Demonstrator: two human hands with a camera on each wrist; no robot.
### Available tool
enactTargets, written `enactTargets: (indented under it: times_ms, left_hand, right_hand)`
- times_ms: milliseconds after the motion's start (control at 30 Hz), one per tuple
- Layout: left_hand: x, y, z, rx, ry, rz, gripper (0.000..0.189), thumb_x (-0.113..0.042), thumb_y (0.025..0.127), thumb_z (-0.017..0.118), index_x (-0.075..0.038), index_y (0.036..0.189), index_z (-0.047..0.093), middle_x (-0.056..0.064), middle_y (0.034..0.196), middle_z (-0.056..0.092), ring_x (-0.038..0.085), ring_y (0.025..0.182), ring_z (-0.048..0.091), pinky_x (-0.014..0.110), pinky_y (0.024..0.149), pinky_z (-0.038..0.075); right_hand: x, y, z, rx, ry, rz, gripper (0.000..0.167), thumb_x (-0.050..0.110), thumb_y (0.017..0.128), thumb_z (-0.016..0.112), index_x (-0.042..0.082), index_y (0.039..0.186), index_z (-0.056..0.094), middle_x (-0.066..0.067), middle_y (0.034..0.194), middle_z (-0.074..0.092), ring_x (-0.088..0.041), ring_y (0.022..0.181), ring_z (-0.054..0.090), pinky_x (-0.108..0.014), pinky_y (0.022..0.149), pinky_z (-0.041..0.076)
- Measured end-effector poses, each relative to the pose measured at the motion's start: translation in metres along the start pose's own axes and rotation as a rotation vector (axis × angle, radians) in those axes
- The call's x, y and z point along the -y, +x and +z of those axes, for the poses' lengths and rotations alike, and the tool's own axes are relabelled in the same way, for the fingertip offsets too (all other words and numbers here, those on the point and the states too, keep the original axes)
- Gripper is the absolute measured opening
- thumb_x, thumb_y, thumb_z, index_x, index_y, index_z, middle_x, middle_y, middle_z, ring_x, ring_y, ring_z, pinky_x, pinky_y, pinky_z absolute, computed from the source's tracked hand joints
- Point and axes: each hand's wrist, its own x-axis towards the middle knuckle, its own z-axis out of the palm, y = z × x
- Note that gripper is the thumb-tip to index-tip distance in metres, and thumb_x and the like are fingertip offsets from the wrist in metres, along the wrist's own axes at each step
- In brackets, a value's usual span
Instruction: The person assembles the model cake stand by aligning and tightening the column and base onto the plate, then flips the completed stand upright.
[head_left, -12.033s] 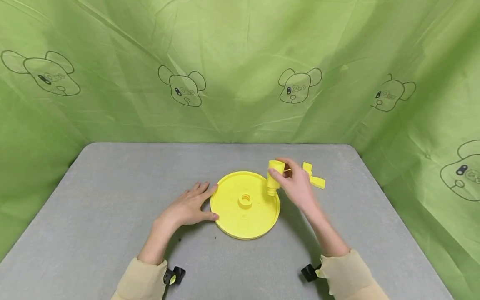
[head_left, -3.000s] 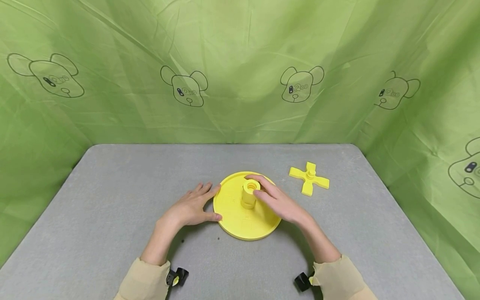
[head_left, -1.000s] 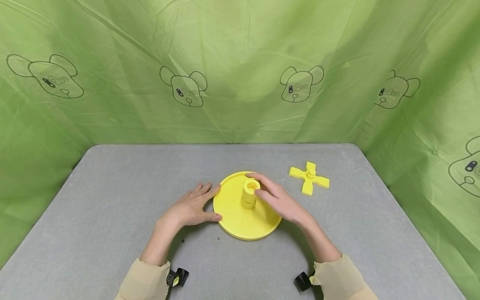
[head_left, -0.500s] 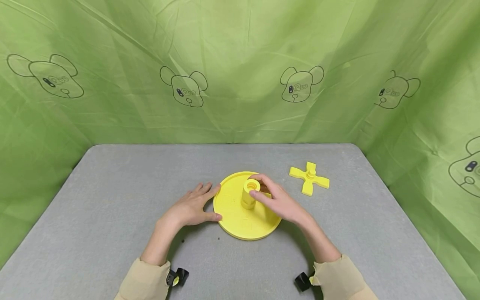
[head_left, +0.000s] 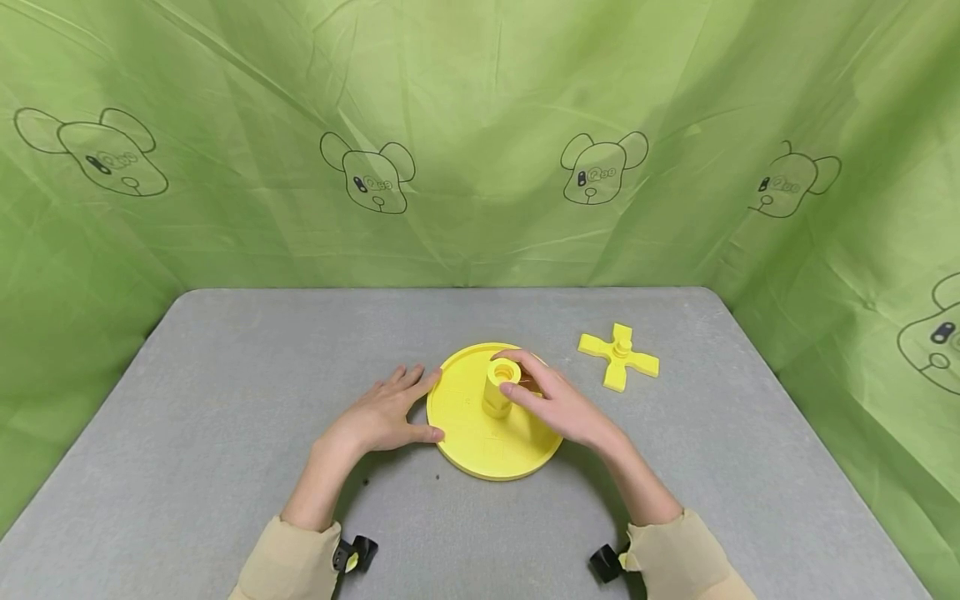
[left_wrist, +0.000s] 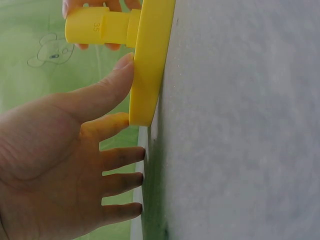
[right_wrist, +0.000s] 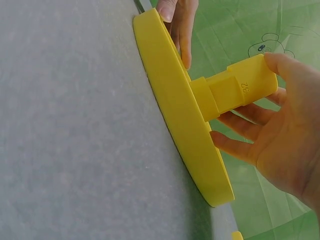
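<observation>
At the centre of the head view, slightly below the middle, the right hand (head_left: 558, 404) curls its thumb and fingertips (right_wrist: 272, 62) round the top of a short yellow post (head_left: 498, 386), gripping it near its open upper end. The post stands upright in the hub of a round yellow disc (head_left: 468, 437) that lies flat on the grey table (head_left: 225, 400). The post's long axis runs straight up from the disc face; in the right wrist view it appears as a stub jutting toward the upper right of the frame, a small embossed number on its side. The post sits just left of the right palm, with the remaining fingers spread over the disc's right half.

The left hand (head_left: 378, 417) lies to the left of the disc, fingers nearly straight and spread. Its thumb (left_wrist: 107, 87) and forefinger press against the disc's rim; the other fingers rest on the table, as the left wrist view shows.

Toward the right of the head view, well apart from both hands, a yellow cross-shaped piece (head_left: 618, 357) lies flat on the table, a small peg at its centre pointing up. Green cloth with bear drawings (head_left: 367, 179) fills the upper frame.
</observation>
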Motion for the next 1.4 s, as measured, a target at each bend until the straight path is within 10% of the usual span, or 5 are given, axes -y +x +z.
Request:
enactTargets:
  times_ms: [1000,1400]
  left_hand:
    - [0.001,0.001,-0.002,0.009,0.001,0.014,0.094,-0.055,0.092,0.072,-0.020,0.165,0.025,0.019,0.172,0.020,0.045,0.160,0.012,0.065,0.129,0.016]
    - [-0.001,0.001,-0.002,0.017,-0.003,0.002,0.093,-0.053,0.092,0.072,-0.021,0.165,0.024,0.017,0.173,0.019,0.043,0.161,0.011,0.064,0.130,0.015]
  right_hand:
    - [0.002,-0.005,-0.012,-0.027,0.021,-0.047,0.060,0.029,0.104,0.062,0.014,0.157,0.040,-0.016,0.143,0.060,-0.038,0.134,0.059,-0.058,0.115,0.046]
    - [-0.017,-0.024,-0.045,-0.149,-0.164,-0.054,0.060,0.032,0.101,0.068,0.015,0.154,0.045,-0.013,0.148,0.059,-0.031,0.140,0.055,-0.055,0.117,0.046]
